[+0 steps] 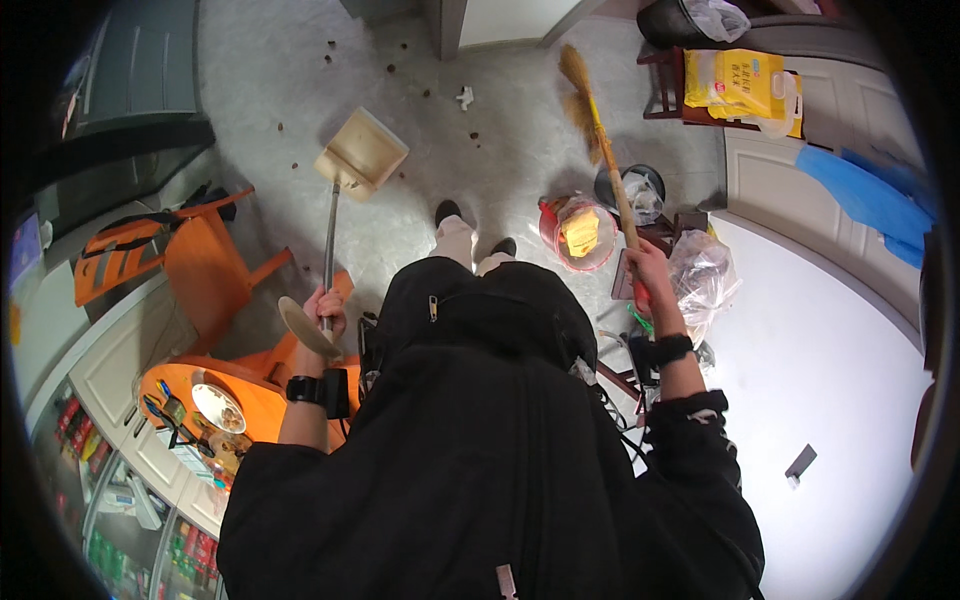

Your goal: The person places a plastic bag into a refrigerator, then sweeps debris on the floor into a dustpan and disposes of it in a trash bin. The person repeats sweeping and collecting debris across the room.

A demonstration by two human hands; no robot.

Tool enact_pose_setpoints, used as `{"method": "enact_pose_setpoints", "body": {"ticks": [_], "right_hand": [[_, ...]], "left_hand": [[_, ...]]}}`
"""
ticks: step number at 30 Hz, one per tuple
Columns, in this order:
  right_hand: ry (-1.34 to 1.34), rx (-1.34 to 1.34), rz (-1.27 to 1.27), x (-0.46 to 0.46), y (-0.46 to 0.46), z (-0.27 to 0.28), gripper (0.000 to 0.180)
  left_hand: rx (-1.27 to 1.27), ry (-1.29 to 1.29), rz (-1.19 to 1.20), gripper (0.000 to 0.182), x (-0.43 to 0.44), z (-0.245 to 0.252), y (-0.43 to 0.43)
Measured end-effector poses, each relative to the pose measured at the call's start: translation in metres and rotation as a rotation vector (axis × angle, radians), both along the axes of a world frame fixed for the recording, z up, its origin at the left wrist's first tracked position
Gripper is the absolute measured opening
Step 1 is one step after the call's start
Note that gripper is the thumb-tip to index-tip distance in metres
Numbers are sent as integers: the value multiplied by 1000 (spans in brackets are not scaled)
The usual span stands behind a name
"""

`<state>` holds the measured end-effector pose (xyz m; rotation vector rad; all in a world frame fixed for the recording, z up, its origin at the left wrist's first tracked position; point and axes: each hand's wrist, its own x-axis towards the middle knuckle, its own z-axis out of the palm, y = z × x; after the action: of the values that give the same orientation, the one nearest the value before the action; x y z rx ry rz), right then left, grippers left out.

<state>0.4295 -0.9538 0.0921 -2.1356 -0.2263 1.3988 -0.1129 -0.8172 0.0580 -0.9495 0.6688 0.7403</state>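
Note:
My left hand (327,310) grips the upper end of a long-handled dustpan (367,150), whose beige pan is at the floor ahead and to the left. A pale flared piece (307,327) at the handle's top partly hides my wrist. In my right hand (648,267) is the red grip of a straw broom (576,67); its yellow handle slants away and its bristles point forward on the right. Several small brown bits (391,68) lie scattered over the grey floor (510,165), along with a crumpled white scrap (465,97).
An orange wooden chair (206,262) and an orange table (262,401) with a plate (219,409) flank my left. On the right are a red-rimmed bucket (551,225), a black bin (606,187), a full plastic bag (701,281) and a dark stool (664,105) bearing yellow bags (731,82).

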Motion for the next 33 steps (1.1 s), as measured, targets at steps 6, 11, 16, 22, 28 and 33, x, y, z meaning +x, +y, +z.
{"method": "enact_pose_setpoints", "body": {"ticks": [6, 11, 16, 22, 28, 33], "right_hand": [[-132, -97, 208, 8, 6, -115, 17], [268, -58, -132, -75, 44, -116, 12], [646, -81, -414, -102, 81, -49, 11], [682, 24, -291, -121, 81, 12, 13], [473, 39, -77, -93, 54, 69, 20], [282, 36, 2, -35, 48, 72, 18]], "left_hand": [[4, 86, -76, 26, 2, 12, -18], [-30, 50, -47, 29, -2, 10, -27], [-35, 53, -26, 31, -6, 1, -20], [-28, 57, -35, 31, -4, 6, -15], [-32, 52, -26, 33, -7, 5, -19], [2, -78, -11, 32, -7, -7, -27]]}}
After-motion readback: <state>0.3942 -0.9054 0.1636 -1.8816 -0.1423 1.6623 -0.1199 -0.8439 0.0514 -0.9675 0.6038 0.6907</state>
